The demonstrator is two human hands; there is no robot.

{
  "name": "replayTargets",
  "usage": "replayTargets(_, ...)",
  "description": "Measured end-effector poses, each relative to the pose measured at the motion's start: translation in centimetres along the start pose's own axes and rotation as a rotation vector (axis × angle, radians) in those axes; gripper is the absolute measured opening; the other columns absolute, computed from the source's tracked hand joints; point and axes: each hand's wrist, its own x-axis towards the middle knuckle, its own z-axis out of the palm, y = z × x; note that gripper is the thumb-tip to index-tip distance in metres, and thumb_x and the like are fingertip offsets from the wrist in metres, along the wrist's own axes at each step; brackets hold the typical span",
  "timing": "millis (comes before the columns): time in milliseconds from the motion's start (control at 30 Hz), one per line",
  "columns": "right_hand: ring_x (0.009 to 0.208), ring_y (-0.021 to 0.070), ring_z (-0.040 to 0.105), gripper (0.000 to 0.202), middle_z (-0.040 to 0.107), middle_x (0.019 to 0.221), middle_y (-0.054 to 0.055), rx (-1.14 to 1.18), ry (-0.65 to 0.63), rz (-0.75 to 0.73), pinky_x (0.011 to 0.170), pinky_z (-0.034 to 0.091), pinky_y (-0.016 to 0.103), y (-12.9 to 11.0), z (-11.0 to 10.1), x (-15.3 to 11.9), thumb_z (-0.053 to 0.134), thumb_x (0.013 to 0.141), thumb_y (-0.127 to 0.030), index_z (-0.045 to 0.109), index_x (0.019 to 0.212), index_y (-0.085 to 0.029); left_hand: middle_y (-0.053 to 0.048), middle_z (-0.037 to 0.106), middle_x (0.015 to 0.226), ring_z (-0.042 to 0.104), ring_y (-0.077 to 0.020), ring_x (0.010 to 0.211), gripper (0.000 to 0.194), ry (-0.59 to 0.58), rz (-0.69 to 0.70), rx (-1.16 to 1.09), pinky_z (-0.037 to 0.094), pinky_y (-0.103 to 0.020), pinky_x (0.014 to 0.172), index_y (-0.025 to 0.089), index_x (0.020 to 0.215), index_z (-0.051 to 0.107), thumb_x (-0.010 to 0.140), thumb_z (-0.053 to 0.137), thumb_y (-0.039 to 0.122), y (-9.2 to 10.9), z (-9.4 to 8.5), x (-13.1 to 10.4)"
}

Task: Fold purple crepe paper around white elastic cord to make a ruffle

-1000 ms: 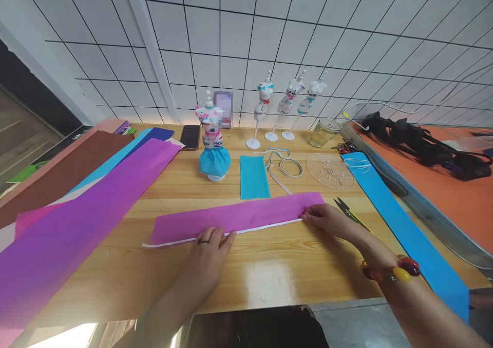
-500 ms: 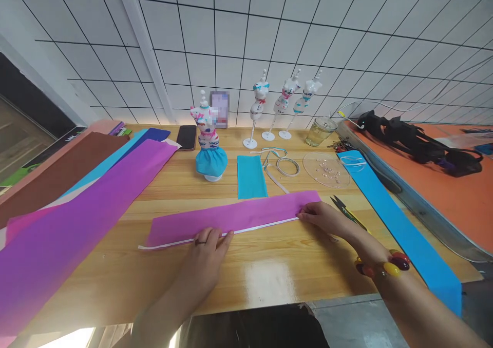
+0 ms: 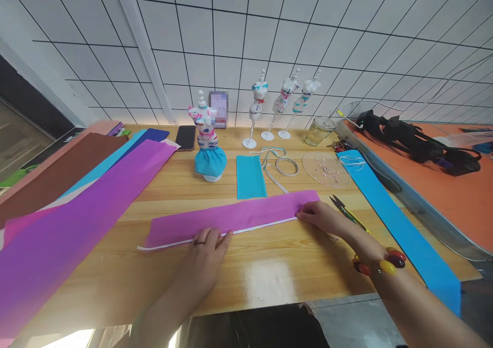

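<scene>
A long purple fabric strip point(image 3: 231, 215) lies across the wooden table in front of me, with a narrow white tape point(image 3: 265, 226) along its near edge. My left hand point(image 3: 206, 253) rests on that edge left of the middle, fingers laid on the tape and fabric. Near the right end, my right hand point(image 3: 318, 217) has its thumb and fingertips closed on the fabric edge; the fingertips partly hide the tape there. Just right of that hand are black and yellow thread snips point(image 3: 348, 214). A turquoise fabric rectangle point(image 3: 251, 177) lies just beyond the strip.
A small dress form in a turquoise skirt point(image 3: 210, 160) stands behind, with several bare-standed forms farther right. Large fabric sheets point(image 3: 96, 204) cover the left side. On the right are a clear plate of small beads point(image 3: 325, 169), a glass jar point(image 3: 319, 131) and a blue strip point(image 3: 400, 235).
Both hands hold their places on the purple strip. The whole view has shifted very slightly; nothing else visibly differs.
</scene>
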Motion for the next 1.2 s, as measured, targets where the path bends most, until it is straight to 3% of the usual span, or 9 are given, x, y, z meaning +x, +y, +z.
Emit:
replayTargets(367,0.053,0.0133,0.046,0.027,0.055,0.056,0.000,0.005,0.020,0.027,0.049,0.027,0.025,0.5,0.3,0.4,0.055,0.069,-0.043,0.057,0.061,-0.017,-0.008,0.047,0.110,0.038,-0.0226,0.105,0.069,-0.045,-0.036,0.018,0.040,-0.037,0.084,0.026,0.132,0.039,0.071,0.036,-0.007,0.2,0.0,0.0)
replayTargets(567,0.054,0.0136,0.047,0.025,0.056,0.057,0.000,0.011,0.018,0.028,0.050,0.028,0.025,0.5,0.3,0.4,0.055,0.069,-0.041,0.058,0.063,-0.017,-0.011,0.049,0.105,0.041,-0.0257,0.101,0.061,-0.133,-0.023,0.104,0.041,-0.039,0.080,0.020,0.130,0.042,0.073,0.038,-0.003,1.3,-1.9,0.7)
replayTargets(800,0.055,0.0137,0.048,0.023,0.055,0.056,-0.001,0.028,0.047,0.025,0.050,0.029,0.025,0.4,0.3,0.4,0.057,0.069,-0.038,0.059,0.060,-0.017,-0.008,0.048,0.092,0.045,-0.0222,0.087,0.075,-0.173,0.012,0.186,0.040,-0.034,0.073,0.038,0.135,0.033,0.071,0.050,0.002,2.9,-3.5,2.3)
replayTargets(1000,0.056,0.0140,0.050,0.020,0.059,0.059,0.001,0.048,0.049,0.020,0.050,0.030,0.024,0.0,0.2,0.1,0.058,0.069,-0.034,0.062,0.064,-0.016,-0.009,0.051,0.086,0.050,-0.0238,0.083,0.063,-0.178,-0.018,0.278,0.039,-0.034,0.067,0.040,0.129,0.042,0.079,0.042,0.002,3.1,-3.3,3.6)
replayTargets(1100,0.055,0.0136,0.049,0.018,0.058,0.059,0.001,0.051,0.044,0.018,0.049,0.030,0.024,-0.2,0.0,-0.1,0.057,0.069,-0.033,0.062,0.065,-0.016,-0.010,0.054,0.089,0.052,-0.0243,0.085,0.067,-0.184,0.013,0.328,0.040,-0.034,0.068,0.039,0.132,0.039,0.078,0.038,-0.001,3.5,-4.0,3.8)
replayTargets(1200,0.055,0.0134,0.050,0.017,0.058,0.059,0.001,0.050,0.040,0.018,0.049,0.030,0.024,-0.3,-0.1,-0.1,0.057,0.069,-0.031,0.061,0.065,-0.016,-0.011,0.056,0.091,0.055,-0.0249,0.085,0.072,-0.264,0.023,0.353,0.042,-0.034,0.068,0.038,0.134,0.035,0.076,0.039,-0.004,4.0,-5.0,4.2)
